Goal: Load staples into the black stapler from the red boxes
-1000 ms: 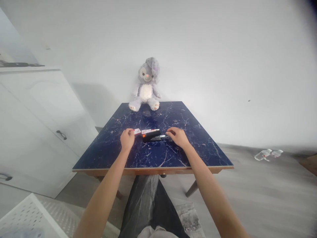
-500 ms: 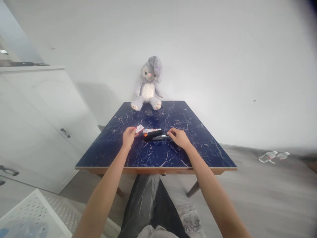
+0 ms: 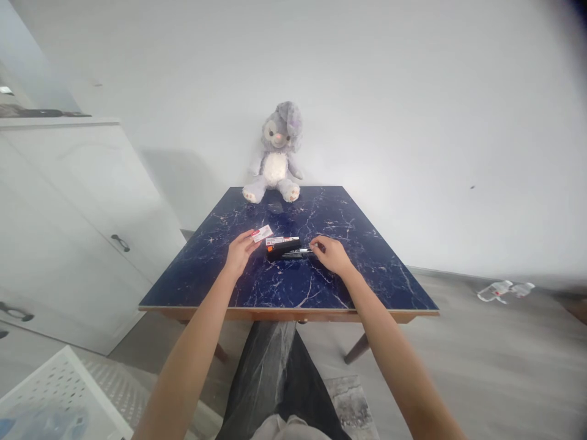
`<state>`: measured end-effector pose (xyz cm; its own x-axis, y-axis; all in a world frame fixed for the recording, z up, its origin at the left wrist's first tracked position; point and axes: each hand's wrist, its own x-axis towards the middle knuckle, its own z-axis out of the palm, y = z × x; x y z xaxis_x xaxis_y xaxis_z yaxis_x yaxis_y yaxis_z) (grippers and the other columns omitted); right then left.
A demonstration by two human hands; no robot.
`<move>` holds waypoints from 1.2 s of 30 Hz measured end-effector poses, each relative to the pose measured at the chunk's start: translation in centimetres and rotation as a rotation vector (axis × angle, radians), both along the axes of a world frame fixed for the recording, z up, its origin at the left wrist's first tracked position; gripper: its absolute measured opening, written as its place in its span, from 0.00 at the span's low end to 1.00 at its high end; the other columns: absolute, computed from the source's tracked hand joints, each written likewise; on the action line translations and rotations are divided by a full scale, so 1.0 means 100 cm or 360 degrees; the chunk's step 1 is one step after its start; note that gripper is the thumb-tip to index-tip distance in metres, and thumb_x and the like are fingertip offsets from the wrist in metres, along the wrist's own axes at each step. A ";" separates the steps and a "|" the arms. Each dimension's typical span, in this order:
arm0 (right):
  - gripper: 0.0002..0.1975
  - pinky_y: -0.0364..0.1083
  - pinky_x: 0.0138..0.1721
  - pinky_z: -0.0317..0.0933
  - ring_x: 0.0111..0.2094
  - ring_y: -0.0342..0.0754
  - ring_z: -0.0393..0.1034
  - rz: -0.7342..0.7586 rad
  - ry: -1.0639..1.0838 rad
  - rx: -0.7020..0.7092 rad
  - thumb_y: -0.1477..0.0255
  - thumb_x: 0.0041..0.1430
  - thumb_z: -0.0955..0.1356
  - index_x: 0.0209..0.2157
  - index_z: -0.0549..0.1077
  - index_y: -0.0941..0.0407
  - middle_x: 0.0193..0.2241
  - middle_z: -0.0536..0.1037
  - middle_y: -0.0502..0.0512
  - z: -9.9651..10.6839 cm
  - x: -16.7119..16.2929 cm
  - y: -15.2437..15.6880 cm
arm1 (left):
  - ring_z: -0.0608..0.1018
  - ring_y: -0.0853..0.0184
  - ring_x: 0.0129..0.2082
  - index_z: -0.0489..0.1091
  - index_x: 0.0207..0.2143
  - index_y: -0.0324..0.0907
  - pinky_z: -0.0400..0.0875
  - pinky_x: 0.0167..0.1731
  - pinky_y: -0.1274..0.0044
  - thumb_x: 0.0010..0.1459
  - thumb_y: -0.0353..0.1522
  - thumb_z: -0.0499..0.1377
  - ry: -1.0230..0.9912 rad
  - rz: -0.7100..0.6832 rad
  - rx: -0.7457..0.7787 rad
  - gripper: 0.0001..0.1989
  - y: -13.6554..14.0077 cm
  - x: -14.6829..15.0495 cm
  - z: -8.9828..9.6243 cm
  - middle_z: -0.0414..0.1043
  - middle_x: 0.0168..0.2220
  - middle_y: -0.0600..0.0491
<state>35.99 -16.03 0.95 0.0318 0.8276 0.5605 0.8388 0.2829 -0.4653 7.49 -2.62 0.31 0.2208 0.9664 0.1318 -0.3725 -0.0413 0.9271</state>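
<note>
Pinched in the fingers of my left hand [image 3: 239, 253] is a small red-and-white box [image 3: 263, 233], held just above the table with its printed face tilted up. Right of it lies a black stapler [image 3: 283, 247] with an orange patch at its left end. A silver metal part [image 3: 300, 251] sticks out along its right side. My right hand [image 3: 331, 253] is closed in a pinch at the tip of this metal part. Anything smaller between those fingertips is too small to see. Another red-and-white box [image 3: 275, 241] lies right behind the stapler.
A grey plush toy [image 3: 276, 156] sits at the back of the blue marbled table [image 3: 367, 281], against the wall. White cabinets [image 3: 77, 226] stand on the left. At lower left is a white perforated basket [image 3: 68, 391]. Clear plastic bottles [image 3: 504, 291] lie on the floor at right.
My left hand has raised the small box slightly and moved it right, turning its printed face further into view. The right hand stays where it was, at the metal part.
</note>
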 end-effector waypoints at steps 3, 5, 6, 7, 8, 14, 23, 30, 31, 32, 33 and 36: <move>0.07 0.45 0.37 0.60 0.31 0.47 0.69 -0.0016 0.0015 -0.0004 0.71 0.61 0.65 0.37 0.75 0.53 0.31 0.78 0.52 0.000 0.000 0.000 | 0.80 0.58 0.50 0.75 0.46 0.37 0.74 0.56 0.62 0.57 0.27 0.63 -0.0036 -0.0014 -0.0033 0.13 0.000 0.000 0.000 0.79 0.47 0.44; 0.07 0.45 0.38 0.61 0.31 0.47 0.70 -0.0014 0.0022 -0.0006 0.71 0.61 0.65 0.37 0.75 0.53 0.32 0.78 0.52 0.000 0.000 0.000 | 0.80 0.58 0.50 0.75 0.46 0.38 0.74 0.55 0.62 0.57 0.27 0.64 0.0003 0.0011 -0.0023 0.14 -0.001 0.000 0.000 0.78 0.48 0.44; 0.07 0.45 0.38 0.61 0.31 0.47 0.70 -0.0009 0.0020 -0.0008 0.71 0.61 0.65 0.37 0.75 0.53 0.32 0.78 0.52 0.000 0.000 0.000 | 0.80 0.58 0.51 0.75 0.47 0.38 0.74 0.55 0.62 0.57 0.28 0.64 0.0033 0.0018 -0.0011 0.14 -0.001 0.000 0.000 0.78 0.48 0.44; 0.07 0.45 0.38 0.61 0.31 0.47 0.70 -0.0004 0.0016 -0.0009 0.71 0.62 0.65 0.37 0.75 0.53 0.32 0.78 0.52 0.000 0.000 0.000 | 0.79 0.58 0.51 0.75 0.47 0.38 0.74 0.55 0.62 0.57 0.29 0.65 0.0064 0.0022 0.0003 0.14 -0.001 0.000 0.000 0.78 0.49 0.43; 0.07 0.45 0.38 0.61 0.31 0.47 0.70 -0.0001 0.0014 -0.0008 0.71 0.62 0.65 0.37 0.75 0.53 0.32 0.78 0.52 0.001 0.000 0.000 | 0.79 0.58 0.51 0.74 0.47 0.38 0.75 0.55 0.62 0.57 0.30 0.65 0.0092 0.0028 0.0017 0.14 -0.002 0.000 -0.001 0.78 0.49 0.43; 0.08 0.46 0.39 0.62 0.31 0.48 0.71 -0.0027 0.0021 -0.0004 0.69 0.63 0.65 0.37 0.76 0.54 0.31 0.78 0.53 0.000 -0.001 -0.002 | 0.81 0.59 0.46 0.75 0.43 0.38 0.77 0.49 0.66 0.50 0.34 0.70 0.0120 0.0062 0.0004 0.17 -0.003 0.000 0.000 0.79 0.45 0.43; 0.12 0.45 0.38 0.64 0.32 0.47 0.73 0.0052 0.0367 0.0109 0.61 0.61 0.69 0.40 0.78 0.53 0.33 0.81 0.52 0.026 -0.018 0.028 | 0.81 0.63 0.38 0.74 0.35 0.39 0.76 0.34 0.75 0.41 0.39 0.74 0.0255 -0.0016 0.0028 0.21 -0.001 0.005 -0.003 0.80 0.37 0.47; 0.09 0.43 0.38 0.64 0.32 0.45 0.73 0.0363 0.0267 0.0033 0.67 0.62 0.68 0.42 0.79 0.53 0.34 0.81 0.51 0.037 -0.062 0.069 | 0.79 0.65 0.33 0.71 0.31 0.39 0.74 0.31 0.76 0.40 0.39 0.74 0.0324 -0.0032 0.0083 0.21 0.004 -0.005 -0.006 0.80 0.33 0.49; 0.09 0.43 0.38 0.64 0.32 0.45 0.73 0.0329 0.0264 0.0040 0.68 0.61 0.69 0.42 0.78 0.53 0.33 0.81 0.50 0.035 -0.064 0.072 | 0.79 0.66 0.33 0.71 0.31 0.39 0.74 0.31 0.76 0.40 0.39 0.74 0.0307 -0.0041 0.0066 0.20 0.003 -0.008 -0.006 0.79 0.33 0.50; 0.09 0.44 0.39 0.64 0.32 0.45 0.73 0.0289 0.0267 0.0054 0.68 0.60 0.70 0.43 0.78 0.53 0.32 0.81 0.50 0.033 -0.065 0.074 | 0.79 0.66 0.33 0.70 0.31 0.39 0.73 0.31 0.76 0.40 0.39 0.74 0.0280 -0.0054 0.0049 0.20 0.003 -0.009 -0.005 0.79 0.33 0.50; 0.09 0.44 0.39 0.64 0.32 0.45 0.73 0.0254 0.0277 0.0069 0.69 0.60 0.70 0.42 0.78 0.53 0.32 0.81 0.50 0.030 -0.066 0.076 | 0.79 0.66 0.33 0.70 0.31 0.39 0.73 0.31 0.77 0.41 0.39 0.74 0.0246 -0.0075 0.0034 0.20 0.001 -0.011 -0.005 0.79 0.34 0.51; 0.07 0.45 0.42 0.65 0.36 0.47 0.74 0.0204 0.0300 0.0127 0.68 0.59 0.72 0.40 0.77 0.53 0.33 0.81 0.51 0.027 -0.067 0.075 | 0.79 0.67 0.34 0.69 0.30 0.39 0.72 0.31 0.78 0.41 0.38 0.74 0.0157 -0.0135 -0.0012 0.20 -0.002 -0.013 -0.003 0.79 0.34 0.52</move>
<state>29.30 -8.56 3.67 0.0395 0.7850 0.6183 0.6938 0.4237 -0.5823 6.22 -2.86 0.03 0.3132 0.9446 0.0979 -0.2811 -0.0063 0.9597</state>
